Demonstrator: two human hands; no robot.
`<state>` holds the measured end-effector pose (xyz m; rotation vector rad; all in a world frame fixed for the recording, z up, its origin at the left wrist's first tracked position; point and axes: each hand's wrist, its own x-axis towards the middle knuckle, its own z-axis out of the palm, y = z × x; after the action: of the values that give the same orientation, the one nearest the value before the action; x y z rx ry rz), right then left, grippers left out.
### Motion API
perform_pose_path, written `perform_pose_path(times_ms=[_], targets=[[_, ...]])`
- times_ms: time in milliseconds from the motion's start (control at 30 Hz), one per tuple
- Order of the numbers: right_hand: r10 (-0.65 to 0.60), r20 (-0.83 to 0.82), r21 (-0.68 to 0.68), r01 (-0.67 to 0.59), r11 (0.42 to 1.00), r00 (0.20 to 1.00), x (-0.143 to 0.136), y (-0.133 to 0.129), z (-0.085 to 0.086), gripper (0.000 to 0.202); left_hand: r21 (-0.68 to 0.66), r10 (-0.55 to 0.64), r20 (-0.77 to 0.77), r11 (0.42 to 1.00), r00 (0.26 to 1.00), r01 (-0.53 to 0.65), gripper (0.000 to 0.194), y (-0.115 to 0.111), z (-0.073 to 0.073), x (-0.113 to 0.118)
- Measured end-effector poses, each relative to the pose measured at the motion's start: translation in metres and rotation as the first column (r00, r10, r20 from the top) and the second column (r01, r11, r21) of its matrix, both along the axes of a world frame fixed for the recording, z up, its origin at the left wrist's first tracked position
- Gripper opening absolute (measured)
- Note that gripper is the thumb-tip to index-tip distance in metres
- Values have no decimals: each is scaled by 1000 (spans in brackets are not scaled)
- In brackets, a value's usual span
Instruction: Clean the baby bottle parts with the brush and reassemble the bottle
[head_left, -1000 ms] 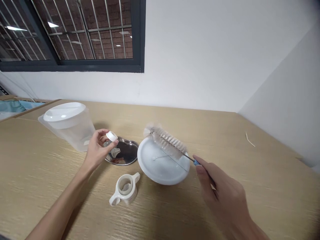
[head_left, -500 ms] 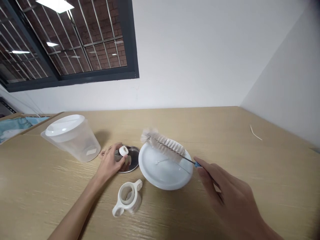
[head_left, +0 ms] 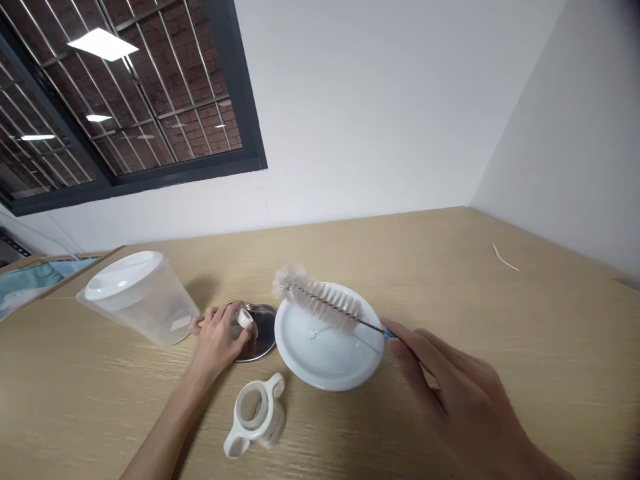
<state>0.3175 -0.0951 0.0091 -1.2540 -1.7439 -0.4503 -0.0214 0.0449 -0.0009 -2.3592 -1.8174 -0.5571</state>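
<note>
My right hand (head_left: 450,383) is closed around the blue handle of a bottle brush (head_left: 327,301). Its pale bristles lie over the far part of a white round dish (head_left: 320,360); I cannot tell whether they touch it. On the left, my left hand (head_left: 219,339) is closed with thumb and fingers on a small white ring-shaped piece (head_left: 245,318), whose lower part is mostly hidden. That hand is over a shiny metal tray (head_left: 267,337). Nearer to me lies a white two-handled bottle holder (head_left: 257,412).
A translucent plastic pitcher (head_left: 143,297) with a white lid stands left of my left hand. A thin pale strip (head_left: 504,259) lies far right on the wooden table (head_left: 450,280). Behind are a wall and a barred window (head_left: 150,93). Blue cloth (head_left: 37,283) shows at the far left.
The view has shifted, so most things sit slightly lower. The white ring in my left hand is tilted more and sits lower. My right hand keeps its grip on the brush.
</note>
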Motion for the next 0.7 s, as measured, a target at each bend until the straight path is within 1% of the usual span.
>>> perform_pose_path(times_ms=[133,333,500,567,700], targets=[[0,-12,9,0,1000,1000,-2,0,0,29,-4,-17,-36,1000,999,17,34,2,-1,0],[4,-3,-19,-4,1000,1000,-4,-1,2,31,-2,-9,-56,1000,998,9,33,4,-2,-3],[-13,-5,-11,12,1000,1000,-2,-1,0,31,80,34,-97,996,995,-26,32,3,-1,-5],[-16,-1,-11,16,1000,1000,-1,-1,0,29,92,48,-109,995,993,-38,35,2,-2,-6],[-53,22,15,53,998,998,3,1,2,26,69,27,-95,997,995,-20,42,1,-2,-7]])
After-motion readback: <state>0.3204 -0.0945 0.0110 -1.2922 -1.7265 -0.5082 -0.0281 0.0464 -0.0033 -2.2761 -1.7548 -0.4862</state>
